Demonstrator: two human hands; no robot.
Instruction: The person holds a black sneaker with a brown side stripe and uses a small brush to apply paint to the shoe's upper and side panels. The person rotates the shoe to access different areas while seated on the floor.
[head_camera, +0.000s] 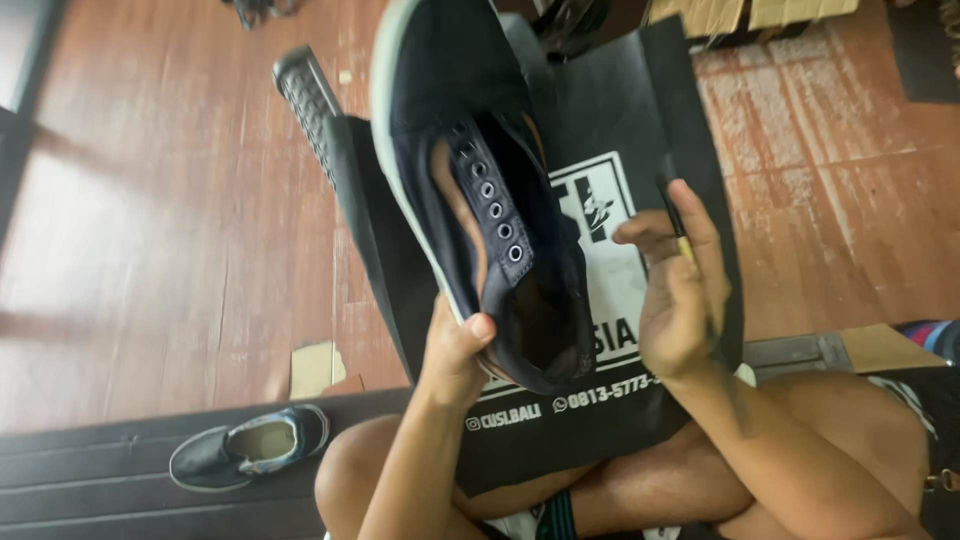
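Note:
My left hand grips the heel end of a dark navy canvas shoe with a white sole edge and bare metal eyelets, with no lace in them. The shoe is raised with its toe pointing away from me. My right hand hovers just right of the shoe's opening and pinches a thin dark tool with a yellowish handle. Under both hands a black fabric bag with a white printed panel lies over my lap.
A second dark shoe lies on its side on a black mat at lower left. A ribbed black sole pokes out behind the bag. Red-brown wooden floor surrounds me; cardboard boxes stand at the top right.

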